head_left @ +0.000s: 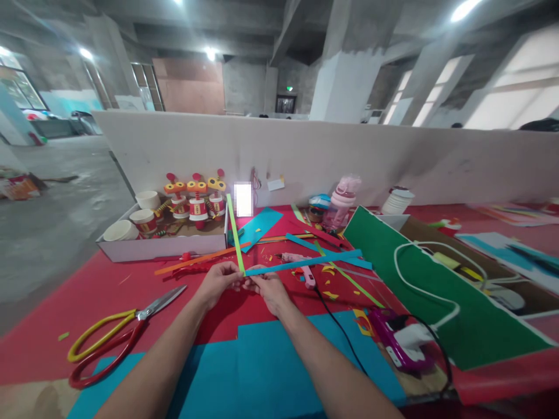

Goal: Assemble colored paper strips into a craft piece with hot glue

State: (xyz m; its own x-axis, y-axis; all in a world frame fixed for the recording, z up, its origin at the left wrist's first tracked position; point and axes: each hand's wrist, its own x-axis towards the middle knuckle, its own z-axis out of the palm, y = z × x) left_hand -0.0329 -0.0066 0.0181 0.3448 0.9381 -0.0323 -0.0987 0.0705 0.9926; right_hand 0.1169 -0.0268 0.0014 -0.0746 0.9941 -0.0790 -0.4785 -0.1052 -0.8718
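My left hand [222,281] pinches the lower end of a light green paper strip [236,234], which stands up and leans slightly left. Close beside it, my right hand [267,290] has its fingers closed on the end of a blue paper strip [305,263] that stretches off to the right. The two strips meet at a corner between my fingertips. A pink glue gun [301,263] lies just behind my right hand, partly under the blue strip. Left of my left hand, large scissors [131,323] with one yellow and one red handle lie open.
A white box [166,249] holds paper cups and several cup figures [197,201]. An orange strip [196,260] and paper scraps lie behind my hands. At right are a purple power strip [395,340], cords and a green board [406,291]. A white partition [279,145] runs along the back.
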